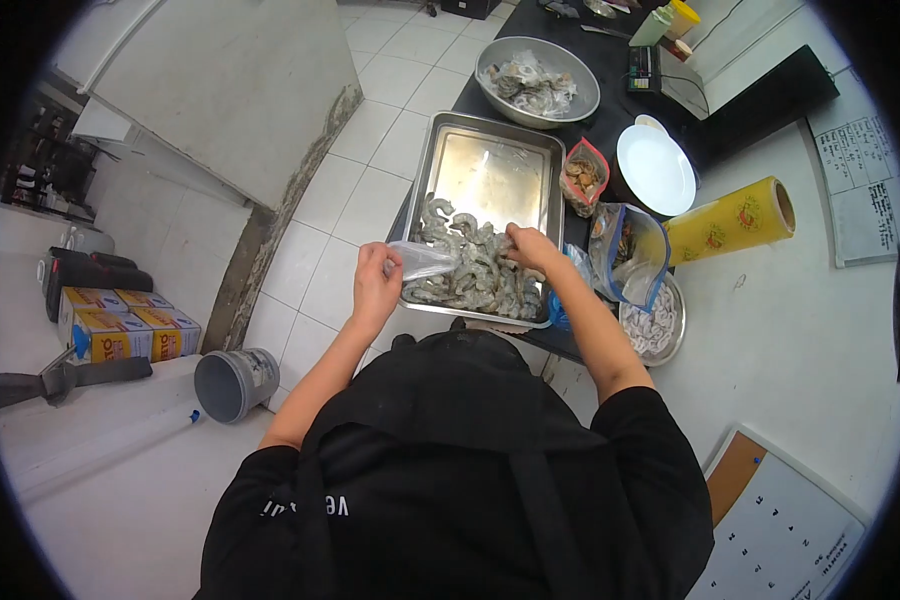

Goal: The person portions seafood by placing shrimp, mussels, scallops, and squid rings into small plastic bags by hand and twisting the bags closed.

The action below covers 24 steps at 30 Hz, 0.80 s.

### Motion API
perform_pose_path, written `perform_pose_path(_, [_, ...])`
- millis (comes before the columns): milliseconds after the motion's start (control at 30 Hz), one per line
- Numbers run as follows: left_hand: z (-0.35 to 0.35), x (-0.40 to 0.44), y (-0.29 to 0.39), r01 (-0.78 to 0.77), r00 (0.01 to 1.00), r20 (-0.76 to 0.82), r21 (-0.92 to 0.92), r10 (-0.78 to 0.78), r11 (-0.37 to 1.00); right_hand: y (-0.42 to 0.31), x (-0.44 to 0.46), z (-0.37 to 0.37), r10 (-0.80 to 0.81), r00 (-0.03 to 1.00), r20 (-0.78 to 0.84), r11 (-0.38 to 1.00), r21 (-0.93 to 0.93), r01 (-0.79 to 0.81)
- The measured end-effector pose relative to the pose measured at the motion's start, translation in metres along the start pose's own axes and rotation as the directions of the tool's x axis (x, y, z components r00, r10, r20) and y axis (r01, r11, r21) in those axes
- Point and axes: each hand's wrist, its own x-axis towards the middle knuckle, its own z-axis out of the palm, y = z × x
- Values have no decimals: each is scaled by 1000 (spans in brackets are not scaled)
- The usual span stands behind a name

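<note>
A steel tray (500,150) holds a heap of raw grey shrimp (475,270) in its near half. My left hand (373,283), at the tray's left edge, is closed on a clear plastic bag (425,261), whose free end reaches over the shrimp. On the right side of the heap, my right hand (533,249) has its fingers bent together around a shrimp; the fingertips are partly hidden among the others.
Behind the tray stands a steel bowl (585,105) of bagged seafood. To the right are an open red-edged bag (583,175), a blue-edged zip bag (650,265), a white plate (655,170), a yellow film roll (730,222) and a bowl of pale shrimp (650,328).
</note>
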Motion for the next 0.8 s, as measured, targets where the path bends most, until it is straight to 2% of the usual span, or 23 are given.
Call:
perform_pose_path(67, [0, -2, -5, -5, 1000, 28, -3, 6, 1000, -13, -1, 1, -17, 999, -36, 951, 307, 27])
perform_pose_path(100, [1, -2, -7, -6, 1000, 27, -5, 7, 1000, -9, 7, 21, -72, 992, -100, 949, 301, 99])
perform_pose_path(133, [1, -2, -8, -1, 999, 51, 15, 0, 1000, -6, 14, 40, -72, 992, -101, 949, 299, 99])
perform_pose_path(200, [1, -4, -12, 6, 997, 70, 40, -8, 999, -15, 21, 61, -19, 1000, -2, 996, 85, 19])
perform_pose_path(233, [2, -5, -15, -44, 997, 69, 92, 38, 995, -24, 21, 64, 133, 990, 40, 990, 49, -135])
perform_pose_path(267, [2, -5, -17, -94, 994, 71, 143, 85, 985, -28, 20, 64, 130, 991, 38, 990, 51, -132])
perform_pose_path(367, [-1, -5, -15, -31, 991, 136, 131, 13, 991, -36, 17, 63, 168, 985, -37, 986, 11, -167])
perform_pose_path(467, [5, -5, -28, -61, 988, 152, 143, 39, 988, -41, 9, 52, 125, 991, -55, 991, -40, -128])
perform_pose_path(500, [2, -4, -22, -63, 988, 146, 144, 42, 988, -39, 8, 50, 160, 986, -53, 986, 48, -158])
perform_pose_path(533, [-2, -5, -11, 28, 985, 165, 113, -46, 993, -37, 8, 49, 193, 980, -47, 973, 136, -185])
perform_pose_path(567, [-4, -4, -4, 120, 974, 185, 84, -134, 989, -32, 6, 48, 186, 981, -50, 975, 135, -178])
perform_pose_path(633, [-2, -3, -11, 95, 978, 179, 72, -107, 993, -28, 1, 40, 173, 980, -96, 942, 306, -136])
perform_pose_path(667, [-1, -3, -14, 71, 980, 180, 56, -80, 996, -28, -1, 39, 167, 981, -99, 944, 305, -130])
perform_pose_path(700, [1, -4, -15, 70, 982, 174, 57, -79, 996, -39, -13, 18, 196, 980, 28, 762, 624, -170])
perform_pose_path(733, [3, -4, -15, 74, 981, 180, 25, -78, 997, -50, -27, -5, 177, 972, 155, 476, 851, -223])
perform_pose_path(767, [5, -4, -14, 77, 979, 188, -8, -74, 997, -69, -38, -22, 230, 956, 180, 314, 916, -248])
perform_pose_path(800, [7, -3, -15, 72, 980, 185, -12, -68, 997, -79, -41, -35, 231, 957, 174, 318, 916, -244])
